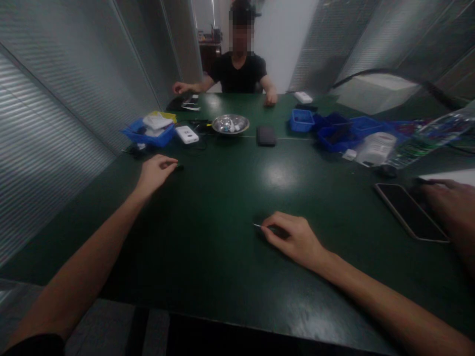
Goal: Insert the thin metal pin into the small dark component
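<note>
Fingers [285,218] of the right hand [297,240] are pinching a thin metal tool [259,226], its tip sticking out just left of them above the desk [222,207]. Farther ahead, the left hand [155,174] is resting with fingers drawn together at a small dark piece [179,168]; whether they are gripping it cannot be told. Beyond those fingers a blue bin [148,136] and a metal bowl [230,123] are sitting, well apart from them.

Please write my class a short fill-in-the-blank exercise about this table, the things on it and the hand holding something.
The right hand holds a thin tool whose tip points to the ____.
The round bowl is made of ____.
The bins are coloured ____.
The table top is dark ____.
Missing words: left; metal; blue; green.
</note>
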The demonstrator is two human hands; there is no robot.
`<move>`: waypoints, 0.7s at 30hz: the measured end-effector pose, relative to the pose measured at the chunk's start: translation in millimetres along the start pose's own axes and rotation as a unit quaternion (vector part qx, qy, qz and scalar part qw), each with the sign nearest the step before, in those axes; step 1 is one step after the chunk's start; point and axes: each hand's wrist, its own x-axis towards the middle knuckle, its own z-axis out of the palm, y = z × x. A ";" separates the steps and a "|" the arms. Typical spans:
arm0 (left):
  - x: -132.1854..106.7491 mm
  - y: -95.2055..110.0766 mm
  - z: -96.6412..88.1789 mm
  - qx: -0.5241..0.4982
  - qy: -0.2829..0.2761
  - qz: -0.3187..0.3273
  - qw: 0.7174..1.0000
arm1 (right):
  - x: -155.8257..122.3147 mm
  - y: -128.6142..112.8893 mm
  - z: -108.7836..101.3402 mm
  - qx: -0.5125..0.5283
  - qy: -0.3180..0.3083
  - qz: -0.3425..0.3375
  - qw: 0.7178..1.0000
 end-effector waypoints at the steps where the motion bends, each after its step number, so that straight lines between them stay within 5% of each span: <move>1: -0.1 0.5 0.1 0.011 -0.004 0.028 1.000 | -0.2 0.5 0.2 0.002 -0.001 0.000 1.000; 8: -1.6 4.8 -0.5 0.062 -0.034 0.099 0.993 | -1.2 2.2 0.4 0.006 -0.004 0.004 1.000; 13: -8.4 20.3 -2.9 0.189 -0.080 0.132 0.970 | -1.1 1.3 0.9 0.006 0.000 0.005 1.000; 17: -15.4 36.1 4.3 0.303 -0.095 0.127 0.940 | -1.6 1.5 1.6 0.005 0.001 0.005 1.000; 21: -15.8 32.9 8.1 0.304 -0.091 0.126 0.940 | -2.3 2.2 1.7 0.004 0.000 0.003 1.000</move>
